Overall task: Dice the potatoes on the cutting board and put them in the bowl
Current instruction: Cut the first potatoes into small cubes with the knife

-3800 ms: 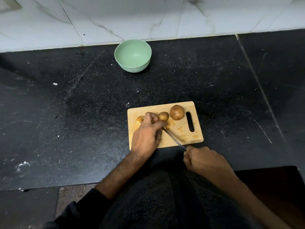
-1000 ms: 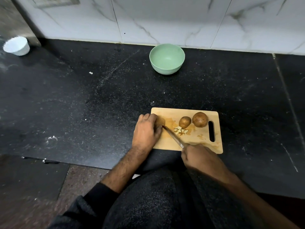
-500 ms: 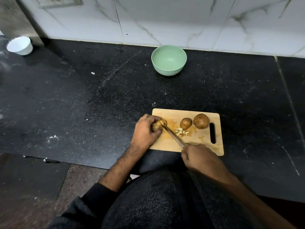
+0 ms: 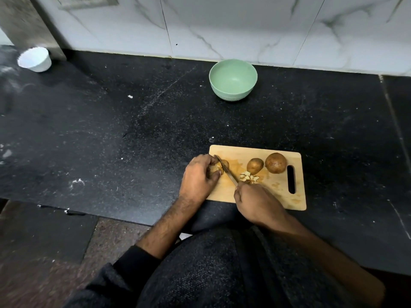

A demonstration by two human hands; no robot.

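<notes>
A wooden cutting board (image 4: 280, 194) lies on the black counter near its front edge. My left hand (image 4: 199, 177) grips a potato piece (image 4: 219, 168) at the board's left end. My right hand (image 4: 255, 202) holds a knife (image 4: 225, 170) whose blade lies across that piece. A small heap of diced potato (image 4: 249, 177) sits mid-board. Behind it stand two whole potatoes, a smaller one (image 4: 255, 166) and a larger one (image 4: 275, 162). The green bowl (image 4: 233, 79) stands far back by the wall with nothing in it.
A small white cup (image 4: 34, 59) stands at the far left by a grey pillar. The marble wall runs behind the bowl. The black counter (image 4: 111, 134) carries white specks. The board's handle slot (image 4: 291, 182) is at its right end.
The knife blade has slid further forward over the potato piece under my left hand, and my right hand has moved up onto the board. The diced heap and whole potatoes stay put.
</notes>
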